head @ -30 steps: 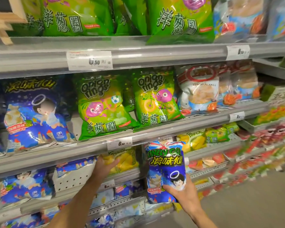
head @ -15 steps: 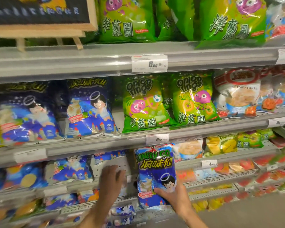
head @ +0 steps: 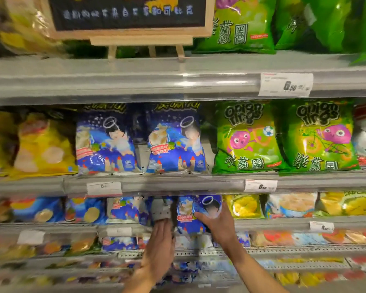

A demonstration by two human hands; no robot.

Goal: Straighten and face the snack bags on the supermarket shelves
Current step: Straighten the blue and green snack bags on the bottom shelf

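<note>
I am holding the blue snack bag (head: pixel 190 214) in my right hand (head: pixel 218 223), fingers curled round its front, and setting it into the third shelf (head: pixel 283 224), just under the rail that carries the price tag (head: pixel 260 185). To do this well I judge I should be pushing the bag's base back until it sits upright, its face square to the aisle and its front level with the blue neighbour bag (head: pixel 127 209) to its left. My left hand (head: pixel 160 244) is flat and relaxed, fingers straight, holding nothing; it is reaching into the gap left of the bag, toward the grey shelf divider (head: pixel 161 209). That divider looks likeliest to snag the bag's edge. Right of the bag a yellow bag (head: pixel 244 206) is crowding the slot. Above it two larger blue bags (head: pixel 173 140) and green onion-ring bags (head: pixel 247 136) are standing faced.
</note>
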